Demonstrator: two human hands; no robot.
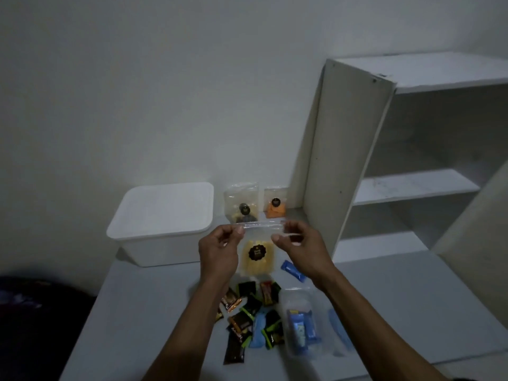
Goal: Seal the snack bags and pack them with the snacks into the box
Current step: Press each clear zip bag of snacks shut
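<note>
Snack bag [257, 253], a clear zip pouch with yellow sticks and a round dark label inside, is held up above the worktop [398, 298] by its top strip. That strip is pinched at its left end by the fingers of the left hand [220, 250] and at its right end by those of the right hand [301, 247]; whether the zip is pressed closed cannot be made out, since the plastic is glossy and the light is dim. The bag's left edge is hidden behind the left hand. The label's print is too small to read. Behind the bag, two more pouches are propped against the wall: one with dark contents [242, 203], one with orange contents [275, 202]. A white lidded box [162, 224] sits just to their left. Nearer, small wrapped snacks [247, 314] are scattered on the worktop, partly covered by the forearms, beside a clear bag of blue packets [301, 325]. A white shelf unit [384, 160] is cut off at the right.
</note>
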